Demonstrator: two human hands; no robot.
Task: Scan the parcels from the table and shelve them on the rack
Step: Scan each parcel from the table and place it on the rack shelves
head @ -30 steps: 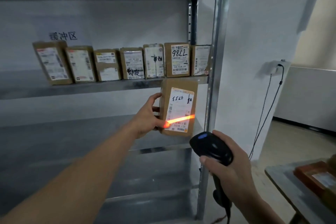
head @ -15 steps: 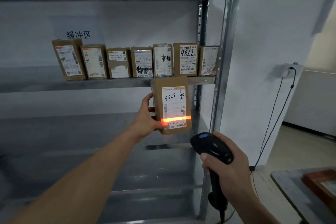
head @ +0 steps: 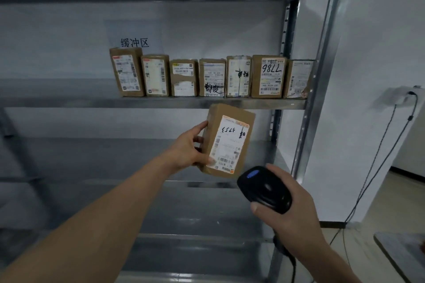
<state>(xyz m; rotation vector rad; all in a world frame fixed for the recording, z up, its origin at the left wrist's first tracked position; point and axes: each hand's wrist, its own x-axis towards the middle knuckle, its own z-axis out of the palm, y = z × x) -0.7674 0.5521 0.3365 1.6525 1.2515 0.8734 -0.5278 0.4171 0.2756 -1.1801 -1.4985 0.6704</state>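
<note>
Head view | parcel (head: 230, 142) tilted, label out, just under rack shelf (head: 138, 103) | left hand (head: 188, 148) grips its 9 o'clock edge | right hand (head: 293, 220) grips scanner (head: 264, 190) at parcel's 5 o'clock | likely next: lift clear of shelf lip, stand it at 9 o'clock end of shelved row (head: 211, 78).

The person's arms are bare from the picture's edge to the fingertips. The left forearm (head: 103, 220), in front of the lower shelves of the rack (head: 322, 76), shows as a long, slender stretch up to the left hand (head: 187, 146). The right forearm (head: 340, 269), below the rack's right post, shows only briefly behind the right hand (head: 292, 220). Each thumb has a short nail.
</note>
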